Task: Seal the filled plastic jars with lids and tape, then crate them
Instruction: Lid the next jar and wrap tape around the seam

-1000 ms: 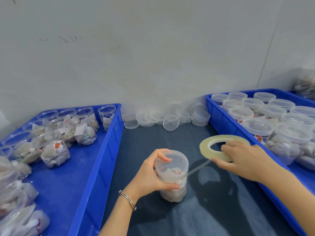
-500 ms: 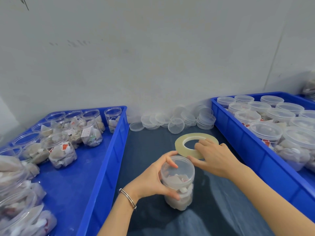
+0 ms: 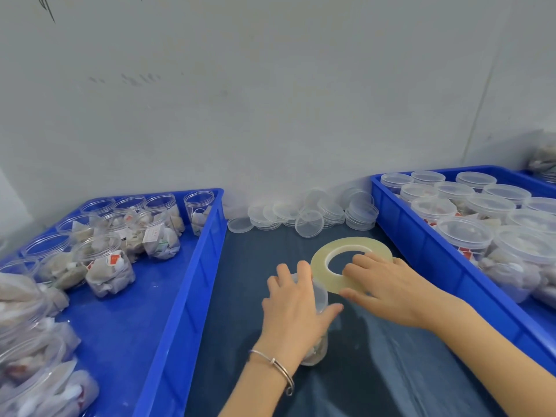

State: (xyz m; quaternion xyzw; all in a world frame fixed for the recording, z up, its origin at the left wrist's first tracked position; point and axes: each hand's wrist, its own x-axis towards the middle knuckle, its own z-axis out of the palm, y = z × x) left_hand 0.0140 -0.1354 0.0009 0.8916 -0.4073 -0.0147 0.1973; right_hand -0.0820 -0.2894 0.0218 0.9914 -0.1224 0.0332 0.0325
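1. The desk (image 3: 240,341) is covered in a dark blue sheet and runs back to a pale grey wall (image 3: 270,100).
2. A blue crate (image 3: 168,311) sits on the left of the desk. It holds clear open-topped jars (image 3: 105,266) stuffed with pale sachets, some showing red and white labels. None of those in view wears a lid.
3. A second blue crate (image 3: 427,251) sits on the right. It is packed with lidded jars (image 3: 463,236), their frosted lids close together.
4. Between the crates stands the jar being worked on (image 3: 317,347). It is a clear plastic cylinder, upright on the desk, with pale sachets showing through its lower wall and a translucent lid (image 3: 320,296) on top. Most of it is hidden behind the left hand.
5. The left hand (image 3: 296,311) wraps the jar's upper part, fingers curled over the lid's far edge and thumb along the near side: a grasping grip. A thin silver bangle (image 3: 275,364) circles that wrist.
6. The right hand (image 3: 388,284) holds a wide flat roll of yellowish clear tape (image 3: 323,260) just beside the lid. Its fingers lie across the top of the roll and the thumb is tucked beneath.
7. Loose clear lids (image 3: 310,224) lie in low stacks at the back of the desk against the wall.
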